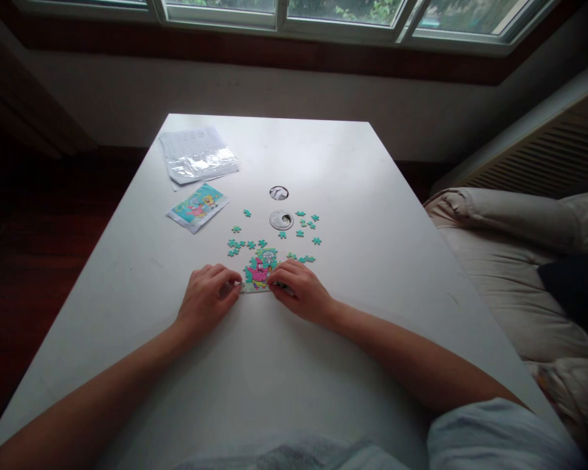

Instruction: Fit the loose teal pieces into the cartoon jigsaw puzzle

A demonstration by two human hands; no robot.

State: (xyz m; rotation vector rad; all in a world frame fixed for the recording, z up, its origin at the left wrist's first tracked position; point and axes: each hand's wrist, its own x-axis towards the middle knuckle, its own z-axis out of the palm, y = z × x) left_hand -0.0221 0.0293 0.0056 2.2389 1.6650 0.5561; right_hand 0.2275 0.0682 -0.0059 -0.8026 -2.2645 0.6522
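A small, partly assembled jigsaw puzzle (260, 270) with a pink figure lies on the white table (372, 215). My left hand (208, 297) rests at its left edge, fingers curled and pinched against the puzzle's lower left corner. My right hand (298, 290) sits at its right edge, fingers curled down onto the pieces there. Several loose teal puzzle pieces (306, 224) are scattered just beyond the puzzle.
A printed picture card (198, 207) lies to the far left, with a clear plastic bag over paper (196, 158) behind it. A round hole (279, 192) and its round cover (281, 220) sit mid-table. A cushioned sofa (519, 261) stands right; windows run along the back.
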